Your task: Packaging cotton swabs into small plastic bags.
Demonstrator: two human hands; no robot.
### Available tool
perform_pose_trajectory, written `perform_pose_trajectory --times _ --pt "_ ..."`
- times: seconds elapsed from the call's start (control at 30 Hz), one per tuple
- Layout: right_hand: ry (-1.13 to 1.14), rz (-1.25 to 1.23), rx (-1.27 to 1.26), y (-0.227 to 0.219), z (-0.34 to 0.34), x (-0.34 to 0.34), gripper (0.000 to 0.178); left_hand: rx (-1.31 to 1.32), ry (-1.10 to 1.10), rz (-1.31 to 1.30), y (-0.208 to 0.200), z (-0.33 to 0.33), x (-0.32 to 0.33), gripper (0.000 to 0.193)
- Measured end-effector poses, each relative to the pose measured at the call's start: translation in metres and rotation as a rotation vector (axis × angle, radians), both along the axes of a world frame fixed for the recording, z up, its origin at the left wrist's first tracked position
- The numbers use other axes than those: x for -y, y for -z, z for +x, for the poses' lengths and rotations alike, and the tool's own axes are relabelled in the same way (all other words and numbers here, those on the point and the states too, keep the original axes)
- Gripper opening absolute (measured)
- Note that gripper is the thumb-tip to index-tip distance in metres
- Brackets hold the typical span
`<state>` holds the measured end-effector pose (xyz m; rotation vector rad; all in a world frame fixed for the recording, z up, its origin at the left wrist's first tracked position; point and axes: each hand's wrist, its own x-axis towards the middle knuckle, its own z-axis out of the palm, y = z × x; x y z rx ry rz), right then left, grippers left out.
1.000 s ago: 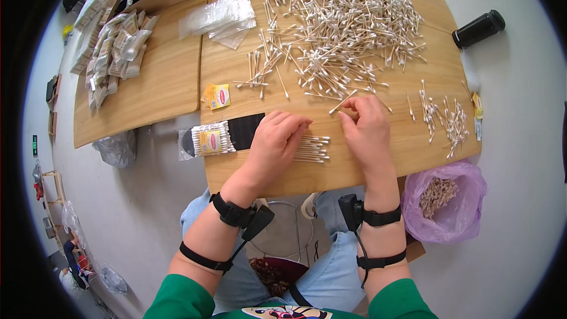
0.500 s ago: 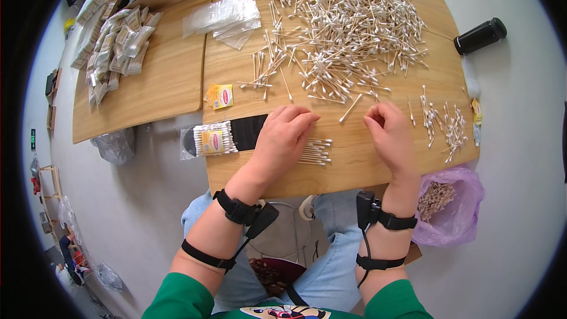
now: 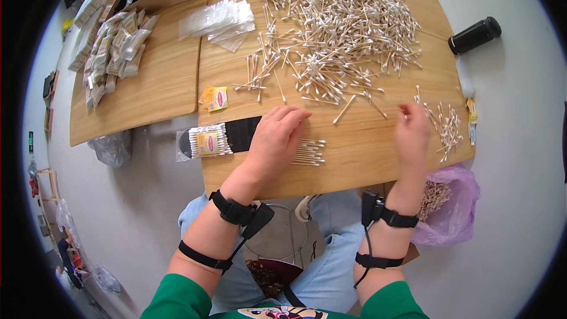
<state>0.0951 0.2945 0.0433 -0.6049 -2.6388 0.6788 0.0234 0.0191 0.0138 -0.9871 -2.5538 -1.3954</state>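
My left hand (image 3: 273,145) rests at the near middle of the table, back upward, fingers curled and pressed together. From under its palm a row of cotton swabs (image 3: 308,153) sticks out to the right; the grip itself is hidden. To its left lie a black strip (image 3: 243,133) and a clear bag of swabs with a yellow label (image 3: 208,143). Motion blurs my right hand (image 3: 411,136), raised over the table with fingertips pinched; a whitish speck shows there, too small to name. Beside it lies a small group of swabs (image 3: 449,130). One loose swab (image 3: 344,110) lies between the hands.
A large heap of cotton swabs (image 3: 354,18) covers the far middle. Empty clear bags (image 3: 221,20), yellow label cards (image 3: 217,98) and filled packs (image 3: 115,50) lie left. A black bottle (image 3: 475,35) is at the far right; a purple bag (image 3: 458,207) hangs below the right edge.
My right hand has moved to the right, toward the small swab groups, uncovering a loose swab near the heap. My left hand stays over its swabs.
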Motion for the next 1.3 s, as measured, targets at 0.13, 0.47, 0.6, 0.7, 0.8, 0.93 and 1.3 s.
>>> perform_pose_trajectory --times 0.13,0.47,0.6,0.7,0.8,0.93,1.3 --pt "-0.269 -0.242 0.045 0.001 -0.024 0.068 0.024 0.195 -0.061 0.099 0.001 -0.001 0.006 0.020" --pt "-0.361 -0.047 0.152 0.007 -0.022 0.071 0.009 0.514 -0.174 0.377 0.005 0.001 0.011 0.024" --pt "-0.522 -0.107 0.176 0.001 -0.023 0.104 0.007 0.657 -0.150 0.583 0.005 0.003 0.014 0.031" --pt "-0.543 -0.187 0.193 0.003 -0.024 0.120 0.005 0.708 -0.155 0.686 0.004 0.006 0.009 0.035" --pt "-0.557 -0.349 0.150 0.007 -0.028 0.128 0.004 0.709 -0.167 0.713 0.002 0.006 0.010 0.036" --pt "-0.501 -0.464 0.063 0.005 -0.035 0.133 0.004 0.595 -0.189 0.539 0.001 0.001 0.018 0.036" --pt "-0.463 -0.255 0.050 0.010 -0.038 0.117 0.010 0.678 -0.192 0.666 0.003 -0.001 0.015 0.036"
